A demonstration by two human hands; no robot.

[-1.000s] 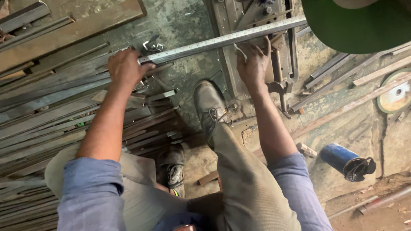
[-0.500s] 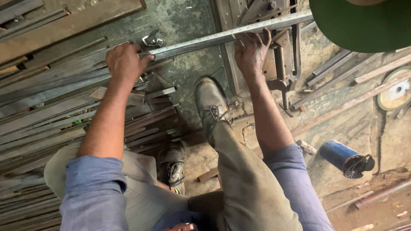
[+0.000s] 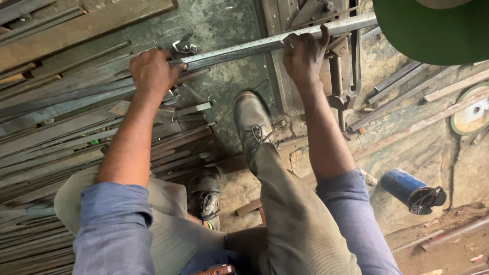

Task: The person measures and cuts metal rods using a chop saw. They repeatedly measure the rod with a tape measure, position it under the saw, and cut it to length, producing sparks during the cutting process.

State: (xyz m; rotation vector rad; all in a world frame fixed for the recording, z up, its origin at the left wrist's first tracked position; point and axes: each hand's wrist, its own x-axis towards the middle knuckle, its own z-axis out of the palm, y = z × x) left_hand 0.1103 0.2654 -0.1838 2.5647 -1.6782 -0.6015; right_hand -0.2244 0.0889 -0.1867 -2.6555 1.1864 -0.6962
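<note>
Your left hand (image 3: 151, 71) was clenched in a full fist around the long metal bar (image 3: 239, 50), fingers curled under so that only the knuckles and the back of the hand showed. Beneath and to the left of it lay a loose stack of flat steel strips (image 3: 66, 127), dull grey, rust-streaked and straight-edged, spreading toward the left edge of the floor. Just above your fist sat a small bent metal clip (image 3: 184, 47) on the stained concrete floor (image 3: 224, 20).

The bar itself was a narrow, pale grey length with a fine ruled edge, running from your left fist up and to the right, slightly tilted, until it passed over the frame of the cutting machine (image 3: 336, 61) near the top edge. Your right hand (image 3: 304, 55) gripped it there from above, fingers wrapped over the far side and thumb stretched along the bar; it too was closed on the bar, not loose.

Between your arms your scuffed leather boot (image 3: 252, 125) was planted on the floor, laces loose, with a second boot (image 3: 205, 196) lower and nearer your left knee. Right of your right forearm lay more rusty rods (image 3: 407, 125), a blue cylinder (image 3: 402, 187) on its side, and a round cutting disc (image 3: 471, 109) at the right edge. A green curved guard (image 3: 433, 30) filled the top right corner.
</note>
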